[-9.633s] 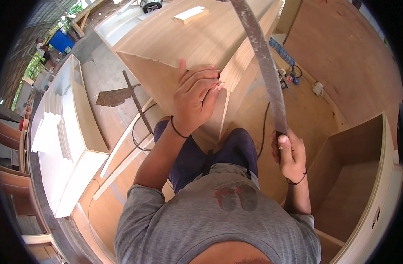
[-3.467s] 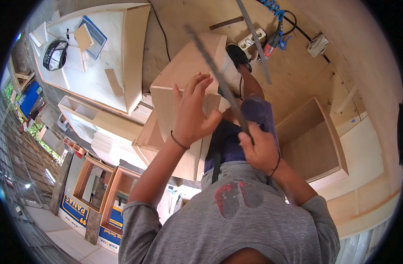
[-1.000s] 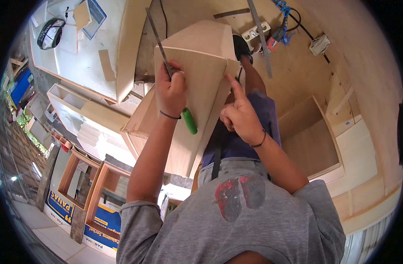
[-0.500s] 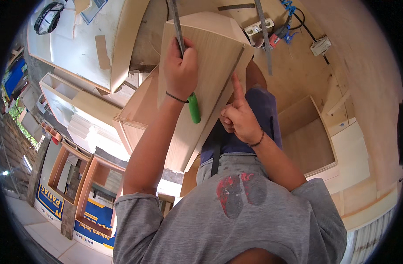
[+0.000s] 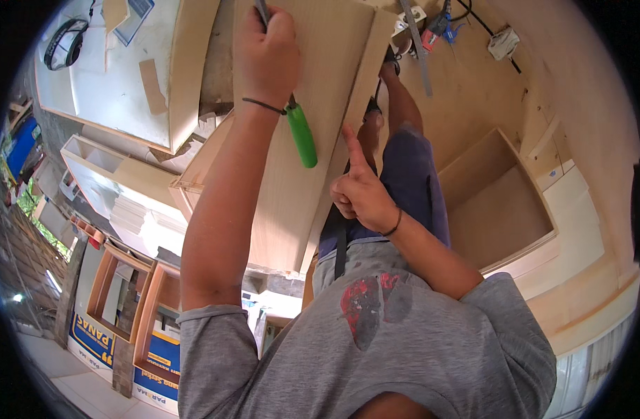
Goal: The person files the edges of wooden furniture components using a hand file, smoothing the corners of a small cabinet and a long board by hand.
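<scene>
Gripping a green-handled tool (image 5: 300, 133), left hand (image 5: 265, 52) fisted on light wood panel (image 5: 313, 105). Blue-and-yellow cartons (image 5: 124, 363) lie far below-left of grip. Right hand (image 5: 362, 195) (index finger extended, others curled, holding nothing) touches the panel's right edge; open wooden box (image 5: 501, 202) further right.

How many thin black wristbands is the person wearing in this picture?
2. One thin black wristband is on the left wrist, below the left hand; the other black wristband is on the right wrist, behind the right hand.
</scene>
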Motion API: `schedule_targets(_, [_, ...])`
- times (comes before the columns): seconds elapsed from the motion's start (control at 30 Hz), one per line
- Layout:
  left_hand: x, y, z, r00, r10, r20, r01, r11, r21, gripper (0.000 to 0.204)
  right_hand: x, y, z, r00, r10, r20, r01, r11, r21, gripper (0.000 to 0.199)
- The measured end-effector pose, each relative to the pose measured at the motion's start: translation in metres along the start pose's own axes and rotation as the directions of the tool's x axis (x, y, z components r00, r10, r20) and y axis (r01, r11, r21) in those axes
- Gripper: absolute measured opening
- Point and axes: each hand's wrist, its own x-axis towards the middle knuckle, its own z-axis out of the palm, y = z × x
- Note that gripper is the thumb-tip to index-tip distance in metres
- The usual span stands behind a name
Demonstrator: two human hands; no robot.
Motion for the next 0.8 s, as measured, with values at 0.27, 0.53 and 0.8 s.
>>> schedule_targets(0.27, [-0.001,0.002,0.006,0.998,-0.050,0.027,0.053,0.988,-0.143,0.011,-0.004,0.039,0.000,0.998,-0.056,-0.008,0.055,0.996,-0.071,0.088])
schedule_targets(0.53, [0.000,0.004,0.007,0.999,-0.034,0.003,0.035,0.996,-0.082,0.006,-0.012,0.087,-0.002,0.999,-0.008,-0.050,-0.002,0.983,-0.185,0.088])
schedule_targets(0.8, [0.002,-0.002,-0.001,1.000,0.026,0.001,-0.026,0.997,-0.078,0.008,-0.004,0.027,-0.018,0.982,-0.182,-0.052,0.155,0.931,-0.330,0.079])
